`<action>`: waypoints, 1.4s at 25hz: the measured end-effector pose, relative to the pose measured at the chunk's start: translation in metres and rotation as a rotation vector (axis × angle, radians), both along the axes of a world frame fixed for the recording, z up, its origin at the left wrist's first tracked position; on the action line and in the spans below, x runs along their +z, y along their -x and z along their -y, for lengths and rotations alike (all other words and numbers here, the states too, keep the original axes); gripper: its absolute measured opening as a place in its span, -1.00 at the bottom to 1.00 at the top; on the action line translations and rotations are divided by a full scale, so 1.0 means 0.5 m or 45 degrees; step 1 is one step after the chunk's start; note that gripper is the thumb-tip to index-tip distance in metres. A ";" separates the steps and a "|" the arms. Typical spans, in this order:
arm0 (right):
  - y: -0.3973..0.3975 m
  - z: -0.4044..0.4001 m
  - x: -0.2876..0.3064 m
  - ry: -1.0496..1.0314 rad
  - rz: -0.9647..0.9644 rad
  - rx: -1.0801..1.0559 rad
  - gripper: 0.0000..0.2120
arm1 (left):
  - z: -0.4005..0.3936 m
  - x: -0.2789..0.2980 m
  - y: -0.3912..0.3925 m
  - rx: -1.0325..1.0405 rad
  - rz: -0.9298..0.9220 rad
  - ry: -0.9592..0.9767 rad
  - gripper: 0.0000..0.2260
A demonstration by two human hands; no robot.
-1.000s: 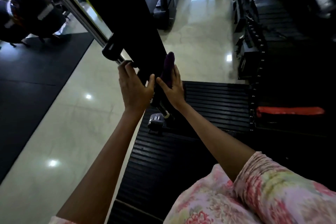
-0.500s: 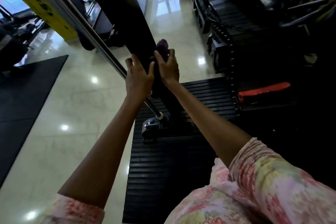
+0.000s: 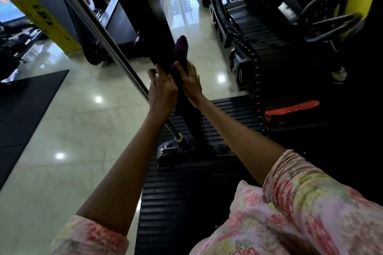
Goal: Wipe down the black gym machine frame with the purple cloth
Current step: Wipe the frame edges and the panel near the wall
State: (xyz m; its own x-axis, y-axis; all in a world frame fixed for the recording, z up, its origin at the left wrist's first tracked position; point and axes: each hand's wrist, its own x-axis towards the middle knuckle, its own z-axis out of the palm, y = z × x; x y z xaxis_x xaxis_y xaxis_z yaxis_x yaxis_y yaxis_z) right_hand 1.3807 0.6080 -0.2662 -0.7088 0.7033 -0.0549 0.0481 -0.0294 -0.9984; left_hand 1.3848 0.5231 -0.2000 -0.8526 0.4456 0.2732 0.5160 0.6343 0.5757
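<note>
1. The black gym machine frame (image 3: 154, 16), a broad dark metal upright, slants from the top of the view down to a ribbed black rubber platform (image 3: 180, 192) on the floor.
2. The purple cloth (image 3: 180, 49), a bunched piece of fabric, lies against the right-hand face of that frame, about halfway along its visible length.
3. The right hand (image 3: 191, 82) presses the cloth to the frame with fingers laid fairly straight along it; the cloth's upper end sticks out beyond the fingertips, and its lower part is hidden under the palm.
4. The left hand (image 3: 162, 88) is on the opposite, left face of the frame, level with the right hand; its fingers curl around the frame's edge, gripping it bare, with no cloth under them.
5. The two hands sit either side of the frame, close together but not touching each other.
6. A shiny chrome guide rod (image 3: 107, 35) runs parallel to the frame just to its left, passing behind the left hand and ending in a grey socket at the platform.
7. To the right of the frame, well apart, a red padded bar (image 3: 292, 108) lies on dark equipment.
8. Left of the frame, pale glossy floor tiles (image 3: 72, 120) reflect ceiling lights.
9. Both forearms are bare, with pink floral sleeves (image 3: 310, 213) pushed up.
</note>
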 end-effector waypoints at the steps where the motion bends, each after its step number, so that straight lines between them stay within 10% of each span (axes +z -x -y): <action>1: -0.004 0.002 0.003 -0.016 -0.003 -0.036 -0.20 | 0.000 -0.002 0.001 -0.007 -0.010 -0.011 -0.64; 13: 0.007 -0.015 -0.023 0.160 0.214 0.001 -0.37 | -0.011 -0.013 0.007 0.093 -0.112 0.002 -0.66; 20: -0.030 -0.007 -0.005 -0.114 -0.064 0.103 -0.53 | 0.014 -0.022 0.002 0.060 -0.561 0.378 -0.51; 26: -0.012 -0.027 -0.067 0.187 0.098 0.175 -0.51 | 0.009 -0.088 -0.024 -0.317 -0.972 0.522 -0.59; 35: -0.014 -0.039 -0.188 0.161 0.145 0.167 -0.48 | -0.013 -0.153 0.004 -0.330 -0.821 0.714 -0.51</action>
State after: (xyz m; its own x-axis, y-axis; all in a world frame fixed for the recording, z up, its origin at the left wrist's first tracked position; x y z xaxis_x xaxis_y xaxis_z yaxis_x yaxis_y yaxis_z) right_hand 1.3878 0.6274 -0.3602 -0.7780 0.5878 -0.2219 0.1724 -0.1399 -0.9750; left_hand 1.3826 0.5297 -0.2764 -0.4621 0.8154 0.3486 0.7986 0.5536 -0.2363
